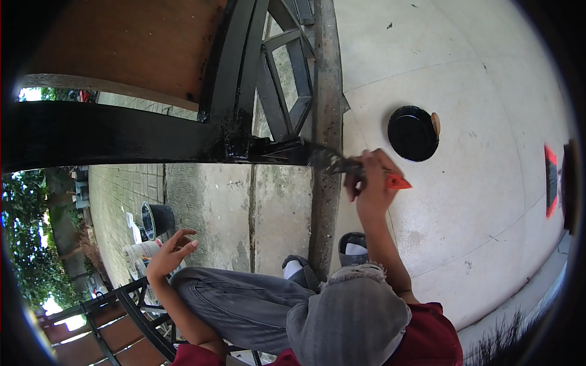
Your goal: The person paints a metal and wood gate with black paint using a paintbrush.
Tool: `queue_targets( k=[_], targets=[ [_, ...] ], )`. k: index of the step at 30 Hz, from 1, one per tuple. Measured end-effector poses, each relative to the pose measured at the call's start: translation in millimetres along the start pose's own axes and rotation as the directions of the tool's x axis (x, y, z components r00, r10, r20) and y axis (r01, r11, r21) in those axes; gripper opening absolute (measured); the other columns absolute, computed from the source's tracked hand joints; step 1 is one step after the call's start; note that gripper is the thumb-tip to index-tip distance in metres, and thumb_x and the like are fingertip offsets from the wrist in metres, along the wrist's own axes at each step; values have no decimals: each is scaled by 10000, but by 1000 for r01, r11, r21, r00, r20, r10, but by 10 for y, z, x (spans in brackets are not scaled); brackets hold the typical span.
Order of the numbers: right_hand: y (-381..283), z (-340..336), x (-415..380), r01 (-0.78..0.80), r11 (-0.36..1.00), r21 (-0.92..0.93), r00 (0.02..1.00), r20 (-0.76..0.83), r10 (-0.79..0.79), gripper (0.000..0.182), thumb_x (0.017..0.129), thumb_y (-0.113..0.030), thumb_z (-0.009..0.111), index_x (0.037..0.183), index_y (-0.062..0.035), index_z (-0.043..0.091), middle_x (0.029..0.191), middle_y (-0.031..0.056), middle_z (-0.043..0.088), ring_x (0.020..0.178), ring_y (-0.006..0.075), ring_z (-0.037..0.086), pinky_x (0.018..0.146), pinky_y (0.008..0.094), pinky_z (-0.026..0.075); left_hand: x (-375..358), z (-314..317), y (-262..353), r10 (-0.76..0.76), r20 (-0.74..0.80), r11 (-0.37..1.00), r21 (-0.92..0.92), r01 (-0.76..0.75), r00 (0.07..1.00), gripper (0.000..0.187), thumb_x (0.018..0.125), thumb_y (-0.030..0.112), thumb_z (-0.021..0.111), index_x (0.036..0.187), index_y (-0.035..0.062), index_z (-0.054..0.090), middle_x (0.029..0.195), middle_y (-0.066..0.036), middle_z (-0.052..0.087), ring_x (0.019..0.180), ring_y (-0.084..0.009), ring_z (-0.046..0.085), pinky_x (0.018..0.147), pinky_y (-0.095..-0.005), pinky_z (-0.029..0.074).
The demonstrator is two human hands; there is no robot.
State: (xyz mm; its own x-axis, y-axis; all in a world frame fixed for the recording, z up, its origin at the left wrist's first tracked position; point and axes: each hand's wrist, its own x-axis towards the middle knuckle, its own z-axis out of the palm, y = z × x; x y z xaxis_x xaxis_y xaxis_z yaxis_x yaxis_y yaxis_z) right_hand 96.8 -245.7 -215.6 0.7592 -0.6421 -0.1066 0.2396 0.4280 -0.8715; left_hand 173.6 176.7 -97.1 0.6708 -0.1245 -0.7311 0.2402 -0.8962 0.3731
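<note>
While we crouch at the threshold, our black-painted metal gate frame (122,131) fills the upper left of the frame, its thick horizontal bar running across to a cluster of slanted bars near the top centre. Pale concrete floor slabs (476,232) take up the whole right half, and a rough grey concrete curb strip (326,201) runs down the middle between that floor and the paved yard on the left. Our bent knees in grey trousers (244,302) cross the lower centre, with a red shirt showing at the bottom edge and grey shoes just above the knees.

Lower left, a second black railing (131,311) sits over brown boards, and a dark bucket (157,219) stands on the paving beside some white containers. On the floor at the upper right lies a round black paint lid (413,133), well apart from the gate, with a small tan piece at its rim.

Our right hand (369,183) is closed around a paintbrush with an orange handle (360,169); the handle tip pokes out to the right of the fist and the dark bristles touch the black frame where it meets the curb, just right of centre. Our left hand (171,253) hovers at the lower left with fingers spread wide, holding nothing, near the bucket and containers.
</note>
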Motion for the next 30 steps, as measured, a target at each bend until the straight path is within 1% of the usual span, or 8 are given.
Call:
queue_targets(
  k=[8,12,14,18,21,25,27,30],
  targets=[
    [-254,101,85,-26,998,-52,1000,0,26,309,1015,-163,526,759,-4,591,525,46,549,349,72,445,338,228,313,-2,-20,-9,30,-46,1000,-2,-30,999,430,974,301,654,1306,49,548,959,-56,642,873,-121,600,796,-275,476],
    [-249,254,-44,2,997,-72,990,142,8,305,1010,-160,531,748,-14,586,519,45,542,339,72,439,322,234,300,-2,-5,63,36,-15,998,44,-35,999,427,970,296,659,1294,39,554,942,-57,644,861,-124,602,782,-274,480],
    [-336,262,4,-53,992,116,999,16,52,296,1005,-158,538,748,-17,581,516,43,536,344,73,444,332,232,309,-11,0,65,55,-52,998,47,-53,997,425,968,301,662,1285,37,558,920,-55,641,849,-126,600,773,-272,480],
    [-166,178,-27,-103,992,-71,995,-13,102,279,999,-137,530,755,-12,578,514,47,536,345,82,441,337,232,305,-60,-14,184,45,-71,998,50,-42,996,430,965,313,665,1274,34,562,925,-63,650,842,-133,602,783,-279,483],
    [-272,333,-101,-46,999,6,996,71,45,284,999,-149,521,753,-12,551,529,62,531,356,97,447,333,238,295,-78,7,159,44,-53,994,101,-38,998,466,946,378,680,1245,34,580,892,-73,654,825,-141,598,773,-298,483],
    [-206,174,19,24,999,-23,989,-144,-28,315,1000,-206,499,736,-34,507,526,79,525,350,107,443,316,229,276,-268,-28,319,28,-182,992,125,-5,983,498,934,406,684,1240,27,580,842,-82,640,803,-164,603,755,-311,478],
    [-66,267,-53,4,987,-158,999,-51,-12,327,1006,-212,486,722,-50,476,525,72,526,344,103,430,314,229,272,-400,-13,449,114,-167,986,137,-92,979,502,930,399,687,1239,19,575,817,-83,633,787,-185,603,756,-314,473],
    [-116,320,-110,-30,1000,7,999,-16,30,289,997,-233,497,758,-72,483,544,70,539,337,107,421,306,228,274,-617,30,518,176,-177,982,104,-159,968,509,919,391,694,1247,22,570,909,-110,624,864,-215,602,792,-324,468]
  ],
)
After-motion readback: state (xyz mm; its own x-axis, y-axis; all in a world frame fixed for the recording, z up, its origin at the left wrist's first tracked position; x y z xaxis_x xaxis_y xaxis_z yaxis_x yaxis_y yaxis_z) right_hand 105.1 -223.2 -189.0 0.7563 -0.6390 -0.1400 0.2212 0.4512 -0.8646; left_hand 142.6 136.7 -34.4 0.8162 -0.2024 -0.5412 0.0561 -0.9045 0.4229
